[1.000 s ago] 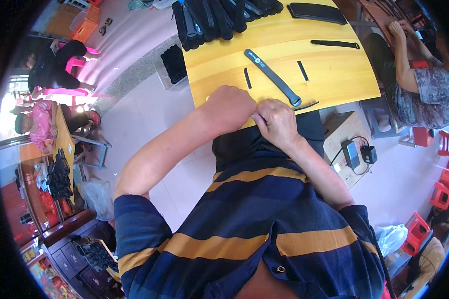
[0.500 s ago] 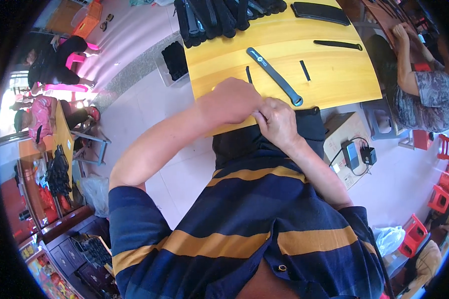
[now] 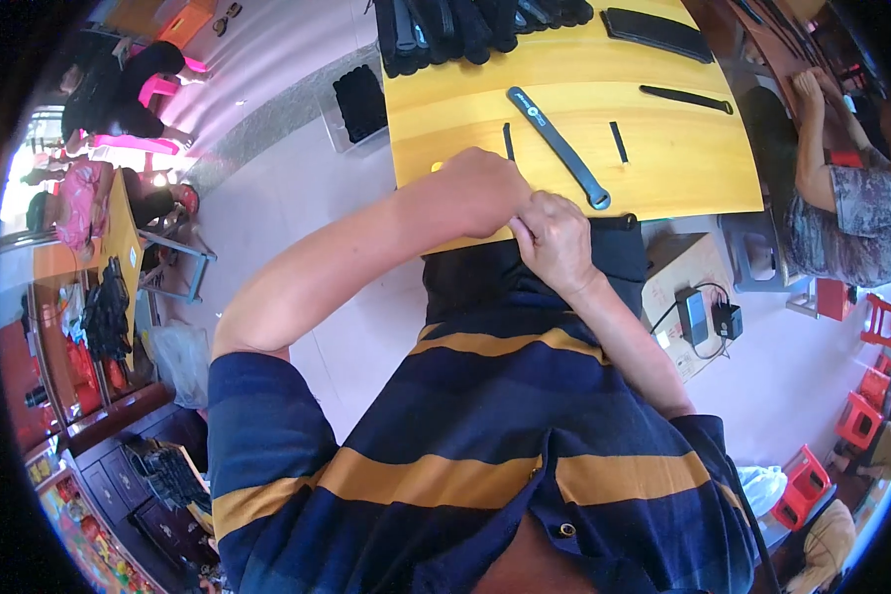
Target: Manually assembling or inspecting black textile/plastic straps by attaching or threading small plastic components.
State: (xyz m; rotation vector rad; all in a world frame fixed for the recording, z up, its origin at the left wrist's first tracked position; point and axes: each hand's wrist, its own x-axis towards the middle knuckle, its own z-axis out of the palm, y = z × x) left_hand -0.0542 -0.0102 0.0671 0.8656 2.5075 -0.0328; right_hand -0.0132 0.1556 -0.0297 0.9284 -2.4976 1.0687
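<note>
My left hand (image 3: pixel 483 192) and my right hand (image 3: pixel 556 241) are closed and pressed together over the near edge of the yellow table (image 3: pixel 445 119). Whatever they grip between them is hidden by the fingers. Just beyond the right hand lies a dark grey strap (image 3: pixel 562 150) with a ring at its near end. A narrow black strip (image 3: pixel 509 142) is beyond the left hand, and a short black strip (image 3: pixel 619 143) lies right of the strap. Farther right rests a black strap with a looped end (image 3: pixel 685 98).
A pile of black straps (image 3: pixel 465 35) covers the table's far left, and a flat black bundle (image 3: pixel 657 35) lies far right. Left of the table stands a bin of black pieces (image 3: pixel 359 104). A cardboard box (image 3: pixel 678 262) carries a black device with cables. Co-workers sit on both sides.
The table and its straps have shifted a little rightward in the picture as the view turned. My hands stay pressed together, with hardly any movement between them.
</note>
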